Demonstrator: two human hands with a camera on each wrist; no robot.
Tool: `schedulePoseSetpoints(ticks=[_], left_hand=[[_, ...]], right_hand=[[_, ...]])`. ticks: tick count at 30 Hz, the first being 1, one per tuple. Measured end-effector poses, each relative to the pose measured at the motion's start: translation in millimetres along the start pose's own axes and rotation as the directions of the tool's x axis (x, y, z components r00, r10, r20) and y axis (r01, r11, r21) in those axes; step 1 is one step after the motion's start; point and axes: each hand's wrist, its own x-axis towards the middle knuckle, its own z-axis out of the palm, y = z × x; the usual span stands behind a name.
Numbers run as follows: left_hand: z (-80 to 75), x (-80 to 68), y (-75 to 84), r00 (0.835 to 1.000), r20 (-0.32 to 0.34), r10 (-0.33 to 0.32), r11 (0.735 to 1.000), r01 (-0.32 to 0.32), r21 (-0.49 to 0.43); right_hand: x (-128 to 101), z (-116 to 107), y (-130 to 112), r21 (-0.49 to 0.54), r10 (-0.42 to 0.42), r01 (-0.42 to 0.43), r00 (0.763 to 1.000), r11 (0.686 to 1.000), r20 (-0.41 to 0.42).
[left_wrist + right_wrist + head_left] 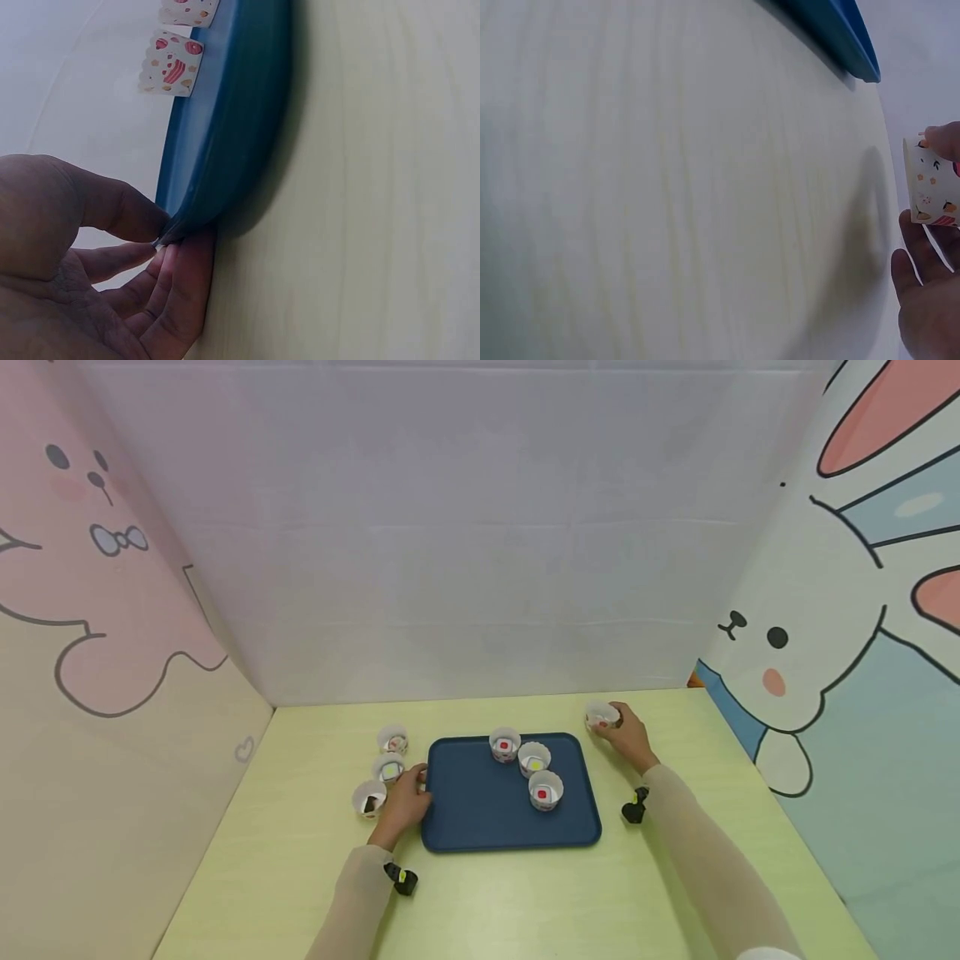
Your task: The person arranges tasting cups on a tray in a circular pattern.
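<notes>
Fingers of left hand pinching tray rim, clear only wrist-side; right hand fingers around cup.

Both arms wear long, close-fitting sleeves of pale beige, slightly sheer fabric, ending at the wrists well behind the fingers. Left hand and right hand are bare. A small black device with a yellow-green mark is strapped behind each wrist.
</notes>
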Motion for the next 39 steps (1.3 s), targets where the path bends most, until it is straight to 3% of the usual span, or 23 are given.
schedulePoseSetpoints(ticks=[7,21,39], left_hand=[[0.3,0.9,-1.0,1.000,0.005,0.002,1.000,-0.002,0.002],[-1.5,0.9,2.4,1.000,0.025,-0.007,1.000,0.007,-0.011],[0.7,2.7,-0.6,1.000,0.023,-0.020,1.000,0.020,-0.001]], right_hand=[[-8.7,-5.3,-8.0,-0.019,-0.022,0.021,1.000,1.000,-0.018],[-32.0,-19.0,-40.6,0.083,-0.091,0.090,0.996,0.992,0.000],[-69.8,-21.5,-83.0,0.220,-0.107,0.096,0.993,0.971,0.040]])
